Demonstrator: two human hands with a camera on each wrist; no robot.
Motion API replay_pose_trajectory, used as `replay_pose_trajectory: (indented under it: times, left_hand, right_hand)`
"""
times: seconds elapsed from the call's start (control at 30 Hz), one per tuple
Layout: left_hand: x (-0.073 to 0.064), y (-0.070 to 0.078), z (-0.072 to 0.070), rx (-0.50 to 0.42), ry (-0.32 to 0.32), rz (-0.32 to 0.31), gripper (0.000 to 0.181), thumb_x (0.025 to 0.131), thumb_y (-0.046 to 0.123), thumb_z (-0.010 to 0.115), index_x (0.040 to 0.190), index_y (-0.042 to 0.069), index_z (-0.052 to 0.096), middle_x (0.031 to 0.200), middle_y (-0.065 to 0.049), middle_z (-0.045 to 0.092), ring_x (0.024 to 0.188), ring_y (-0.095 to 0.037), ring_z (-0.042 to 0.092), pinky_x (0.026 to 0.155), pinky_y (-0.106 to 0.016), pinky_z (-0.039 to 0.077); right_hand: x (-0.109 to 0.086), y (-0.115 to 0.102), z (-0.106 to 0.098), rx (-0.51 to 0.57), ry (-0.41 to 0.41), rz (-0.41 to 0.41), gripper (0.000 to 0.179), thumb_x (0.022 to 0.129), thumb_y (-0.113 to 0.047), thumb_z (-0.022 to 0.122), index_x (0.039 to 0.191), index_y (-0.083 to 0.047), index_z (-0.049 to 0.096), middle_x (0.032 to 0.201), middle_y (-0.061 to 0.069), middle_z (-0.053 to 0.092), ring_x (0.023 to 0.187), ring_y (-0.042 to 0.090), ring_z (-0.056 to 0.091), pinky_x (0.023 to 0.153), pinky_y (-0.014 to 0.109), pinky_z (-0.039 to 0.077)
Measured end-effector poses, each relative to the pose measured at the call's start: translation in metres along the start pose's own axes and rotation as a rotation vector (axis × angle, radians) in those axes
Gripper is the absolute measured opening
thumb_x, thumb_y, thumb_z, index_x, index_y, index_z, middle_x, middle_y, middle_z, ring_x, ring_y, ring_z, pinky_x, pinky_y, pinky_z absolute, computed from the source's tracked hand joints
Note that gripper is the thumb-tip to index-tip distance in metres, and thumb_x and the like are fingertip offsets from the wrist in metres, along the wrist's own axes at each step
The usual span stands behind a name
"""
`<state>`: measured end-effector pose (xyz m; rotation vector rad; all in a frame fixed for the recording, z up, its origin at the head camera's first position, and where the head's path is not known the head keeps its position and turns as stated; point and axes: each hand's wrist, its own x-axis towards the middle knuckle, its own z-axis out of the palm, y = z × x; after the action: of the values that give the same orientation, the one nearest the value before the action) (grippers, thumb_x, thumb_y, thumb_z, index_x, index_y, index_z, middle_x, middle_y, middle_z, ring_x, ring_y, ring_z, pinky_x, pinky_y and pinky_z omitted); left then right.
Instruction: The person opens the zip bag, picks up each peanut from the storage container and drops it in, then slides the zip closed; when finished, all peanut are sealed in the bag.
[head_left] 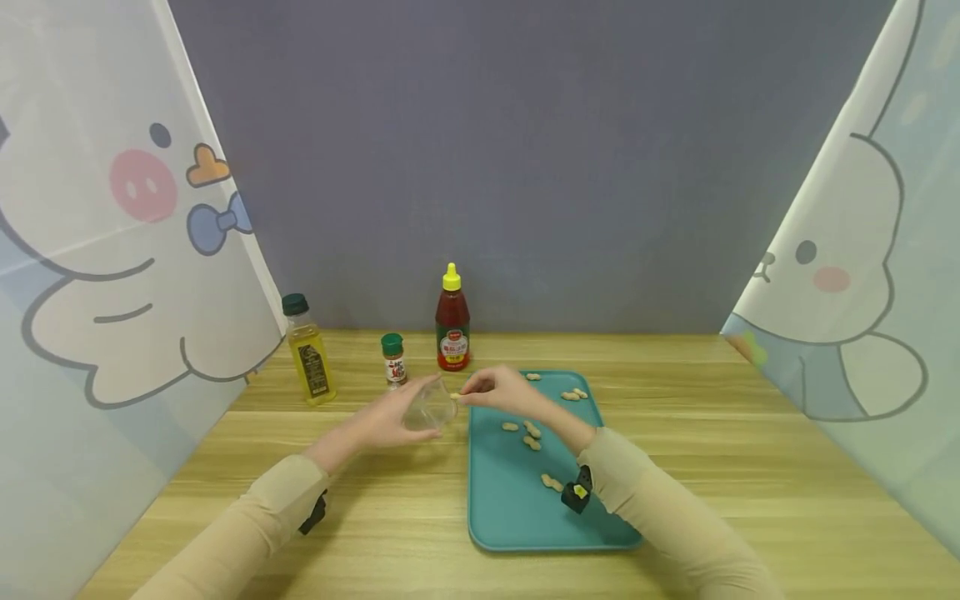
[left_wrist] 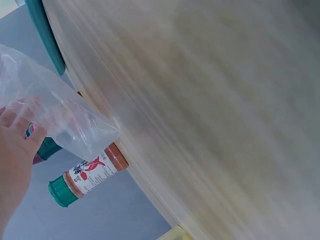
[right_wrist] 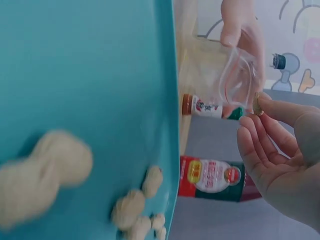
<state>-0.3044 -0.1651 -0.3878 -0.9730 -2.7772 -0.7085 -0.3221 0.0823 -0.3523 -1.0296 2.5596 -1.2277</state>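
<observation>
My left hand [head_left: 382,418] holds a clear plastic bag [head_left: 435,407] just left of the tray, its mouth spread open toward the right. In the left wrist view the bag [left_wrist: 65,117] hangs limp beyond the fingers, and nothing shows inside it. Between thumb and fingertips, my right hand [head_left: 510,393] pinches a peanut [right_wrist: 257,104] right at the bag's mouth. Below and to the right lies a teal tray [head_left: 510,521] with several unshelled peanuts [head_left: 532,443] scattered over it.
Behind the hands stand a ketchup bottle [head_left: 453,329] with a yellow cap and a small green-capped spice jar [head_left: 393,362]. An oil bottle [head_left: 311,358] is at the back left. A grey wall [head_left: 525,167] closes off the table's far edge.
</observation>
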Motion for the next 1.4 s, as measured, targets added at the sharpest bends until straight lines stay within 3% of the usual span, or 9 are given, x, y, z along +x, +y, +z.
replay_pose_trajectory:
  times: [0.17, 0.4, 0.5, 0.67, 1.1, 1.4]
  left_hand:
    - [-0.001, 0.002, 0.000, -0.023, -0.004, -0.009, 0.086, 0.080, 0.046, 0.070, 0.148, 0.015, 0.027, 0.136, -0.011, 0.049, 0.115, -0.026, 0.055, 0.090, -0.044, 0.050]
    - [0.000, 0.001, 0.000, -0.053, 0.010, -0.015, 0.085, 0.081, 0.043, 0.071, 0.148, 0.014, 0.028, 0.139, -0.009, 0.046, 0.116, -0.026, 0.054, 0.091, -0.045, 0.049]
    - [0.000, 0.001, 0.000, -0.074, 0.014, -0.023, 0.084, 0.081, 0.042, 0.071, 0.147, 0.013, 0.028, 0.139, -0.010, 0.046, 0.116, -0.027, 0.053, 0.091, -0.046, 0.049]
    - [0.000, 0.002, -0.001, -0.087, 0.019, -0.018, 0.082, 0.082, 0.040, 0.070, 0.147, 0.011, 0.028, 0.141, -0.011, 0.045, 0.121, -0.031, 0.051, 0.095, -0.050, 0.046]
    - [0.000, 0.002, -0.002, -0.095, 0.022, -0.002, 0.078, 0.082, 0.040, 0.070, 0.144, 0.010, 0.034, 0.133, -0.009, 0.051, 0.118, -0.029, 0.053, 0.093, -0.047, 0.047]
    - [0.000, 0.001, -0.002, -0.108, 0.025, 0.003, 0.081, 0.081, 0.049, 0.068, 0.143, 0.009, 0.035, 0.129, -0.011, 0.053, 0.114, -0.029, 0.055, 0.091, -0.045, 0.049]
  right_hand:
    - [0.007, -0.007, 0.010, -0.029, -0.014, -0.007, 0.016, 0.087, -0.018, 0.067, 0.095, -0.005, 0.072, 0.086, 0.014, 0.070, 0.077, 0.035, 0.064, 0.057, 0.017, 0.047]
    - [0.011, -0.008, 0.016, -0.089, 0.010, -0.010, 0.014, 0.086, -0.018, 0.068, 0.093, -0.007, 0.072, 0.083, 0.005, 0.070, 0.069, 0.011, 0.062, 0.059, 0.017, 0.049]
    - [0.012, -0.007, 0.016, -0.091, 0.007, -0.006, 0.015, 0.086, -0.016, 0.068, 0.095, -0.004, 0.072, 0.085, 0.006, 0.071, 0.069, 0.007, 0.061, 0.060, 0.017, 0.049]
    - [0.011, -0.008, 0.016, -0.092, 0.008, 0.001, 0.017, 0.087, -0.013, 0.066, 0.098, 0.000, 0.071, 0.088, 0.008, 0.071, 0.069, 0.005, 0.060, 0.060, 0.016, 0.049]
    - [0.007, -0.011, 0.015, -0.102, -0.007, -0.014, 0.017, 0.087, -0.012, 0.066, 0.100, -0.001, 0.070, 0.093, 0.007, 0.071, 0.079, 0.013, 0.065, 0.067, 0.019, 0.053]
    - [-0.019, -0.015, -0.004, -0.108, -0.020, -0.010, 0.021, 0.088, -0.023, 0.066, 0.103, -0.008, 0.070, 0.097, 0.002, 0.071, 0.083, 0.010, 0.064, 0.070, 0.021, 0.053]
